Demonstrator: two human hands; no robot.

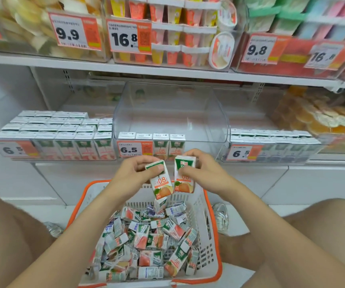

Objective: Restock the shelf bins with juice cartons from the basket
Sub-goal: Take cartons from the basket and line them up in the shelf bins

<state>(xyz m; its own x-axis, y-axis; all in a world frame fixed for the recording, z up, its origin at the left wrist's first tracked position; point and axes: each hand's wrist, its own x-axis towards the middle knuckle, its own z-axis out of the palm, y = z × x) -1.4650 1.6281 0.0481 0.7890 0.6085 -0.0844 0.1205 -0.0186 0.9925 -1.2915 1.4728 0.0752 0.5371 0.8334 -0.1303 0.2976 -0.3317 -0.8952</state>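
My left hand (135, 171) grips a small orange-juice carton (160, 185), tilted a little to the left. Beside it, my right hand (201, 170) holds a second, upright carton (184, 179). Both cartons hang above the far rim of the white basket with orange trim (210, 229), which is full of several loose cartons (146, 242). Just behind my hands is the middle clear bin (219, 119), holding one front row of cartons (168, 144) and otherwise bare.
The left bin (53, 136) is packed with cartons. The right bin (271, 142) holds two rows. Price tags read 6.5. The shelf above (167, 73) carries jelly cups and snacks. My knees flank the basket on the floor.
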